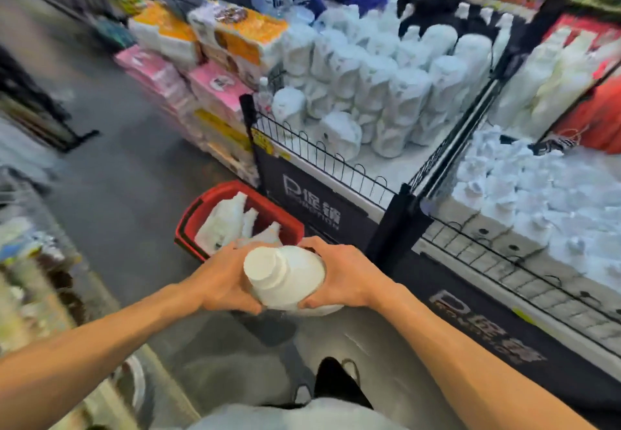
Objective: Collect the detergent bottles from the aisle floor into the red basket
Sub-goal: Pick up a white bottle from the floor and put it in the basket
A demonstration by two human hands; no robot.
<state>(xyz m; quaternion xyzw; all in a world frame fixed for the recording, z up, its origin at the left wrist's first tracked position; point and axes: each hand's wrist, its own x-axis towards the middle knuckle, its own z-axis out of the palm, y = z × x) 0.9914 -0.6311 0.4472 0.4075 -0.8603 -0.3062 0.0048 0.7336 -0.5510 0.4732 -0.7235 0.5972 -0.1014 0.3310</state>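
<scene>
Holding a white plastic detergent bottle [285, 278] cap-up: left hand [223, 283] and right hand [339, 275] wrapped around its body, just short of the red plastic basket [289, 224]. Probably heavy, smooth, stiff-walled; grip low on the body, not the cap.

Bottles [224, 224] in basket [188, 224] beside rack [396, 224]
</scene>
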